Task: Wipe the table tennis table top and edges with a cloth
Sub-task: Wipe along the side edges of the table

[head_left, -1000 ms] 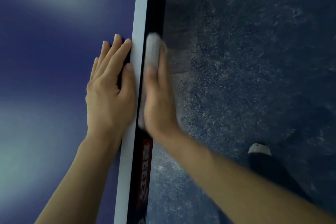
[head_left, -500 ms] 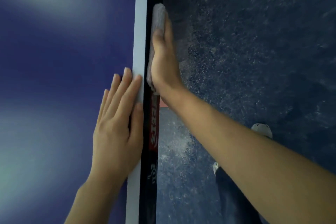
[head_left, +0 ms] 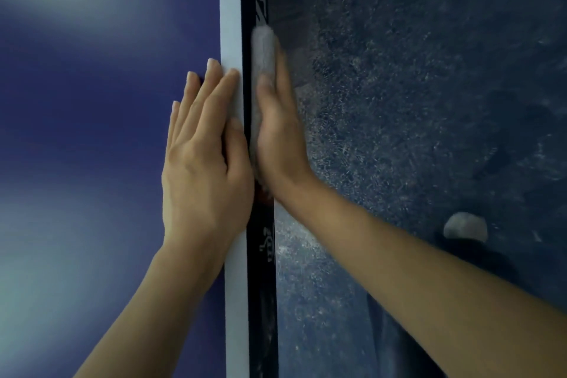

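Note:
The blue table tennis table top (head_left: 92,120) fills the left half, with a white line (head_left: 230,9) along its border and a black side edge (head_left: 259,270) bearing printed lettering. My left hand (head_left: 202,159) lies flat on the top, fingers straight, beside the white line. My right hand (head_left: 277,132) presses a grey cloth (head_left: 263,49) flat against the black side edge. Straight fingers cover most of the cloth; its far end sticks out past the fingertips.
The dark speckled floor (head_left: 429,101) lies to the right, below the table edge. The white toe of my shoe (head_left: 464,225) shows on the floor beyond my right forearm. Bright glare patches sit on the table top at the far left.
My right hand slid the cloth forward along the side edge, then back toward me. My left hand stayed flat on the top, shifting slightly along the white line.

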